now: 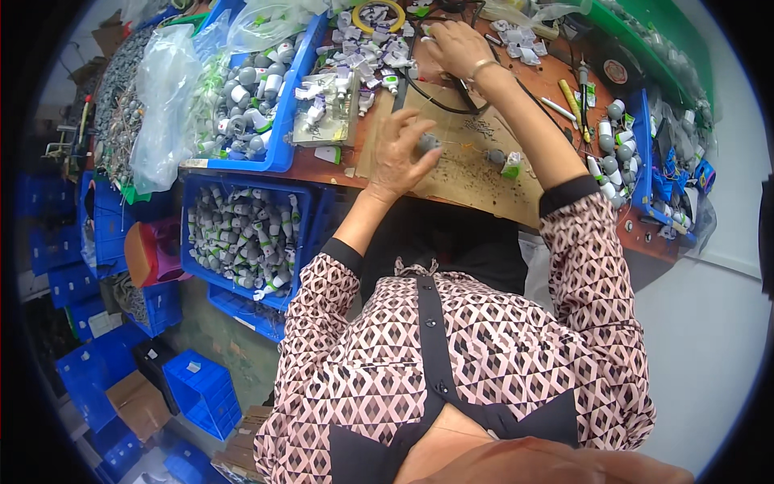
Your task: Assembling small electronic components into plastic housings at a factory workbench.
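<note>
My left hand [397, 155] is over the brown work board [451, 181], its fingers and thumb curved round a grey rounded part [428, 143]. Farther off and to the right, my right hand [461, 50] reaches above a black cable [435, 101], its fingers bent together. Its fingertips are near small white pieces, and what they pinch is too small to make out. To the right of my left hand, another grey round part [495, 156] lies by a white-and-green piece [511, 167]. A scatter of tiny dark pins [479, 126] is on the board.
White-and-purple plastic pieces [372, 50] and a yellow ring [379, 14] are at the back. Blue bins of grey-and-white parts stand left [282, 121] and below it [242, 242]. On the right are a yellow-handled tool [569, 98], a screwdriver [584, 89] and another blue bin [642, 153].
</note>
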### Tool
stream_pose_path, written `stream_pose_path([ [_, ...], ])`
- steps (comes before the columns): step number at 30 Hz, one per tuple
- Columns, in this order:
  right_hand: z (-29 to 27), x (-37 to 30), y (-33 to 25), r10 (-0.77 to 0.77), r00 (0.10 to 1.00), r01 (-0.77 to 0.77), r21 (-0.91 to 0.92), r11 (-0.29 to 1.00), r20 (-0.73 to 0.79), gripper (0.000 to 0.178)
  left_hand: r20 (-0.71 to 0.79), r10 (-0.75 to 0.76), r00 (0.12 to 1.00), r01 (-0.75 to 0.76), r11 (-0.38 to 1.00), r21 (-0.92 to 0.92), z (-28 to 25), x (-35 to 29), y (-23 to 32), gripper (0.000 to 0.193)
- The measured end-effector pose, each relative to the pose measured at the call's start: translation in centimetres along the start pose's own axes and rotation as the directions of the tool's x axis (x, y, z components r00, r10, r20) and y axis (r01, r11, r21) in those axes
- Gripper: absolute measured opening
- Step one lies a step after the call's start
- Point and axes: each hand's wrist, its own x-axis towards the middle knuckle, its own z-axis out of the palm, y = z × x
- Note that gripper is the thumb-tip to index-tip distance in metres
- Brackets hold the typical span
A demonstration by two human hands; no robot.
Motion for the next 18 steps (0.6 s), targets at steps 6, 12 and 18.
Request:
stream_pose_path([
  [6,-8.9,-9.3,-3.4,0.060,0.912,-0.314,0.595,0.740,0.407,0.027,0.110,-0.012,0.994,0.003,0.996,0.086,1.5,-0.4,-1.5,0.037],
  [12,-5.6,-16.6,-6.0,-0.045,0.993,0.000,0.367,0.930,0.113,0.030,0.107,0.033,0.994,-0.053,0.980,0.193,1.4,0.9,-0.6,0.043],
  [18,-6.3,-11.7,-3.9,0.001,1.000,0.000,0.408,0.913,-0.003,0.020,0.005,0.046,0.999,-0.046,0.980,0.193,-0.6,-1.1,0.4,0.046],
])
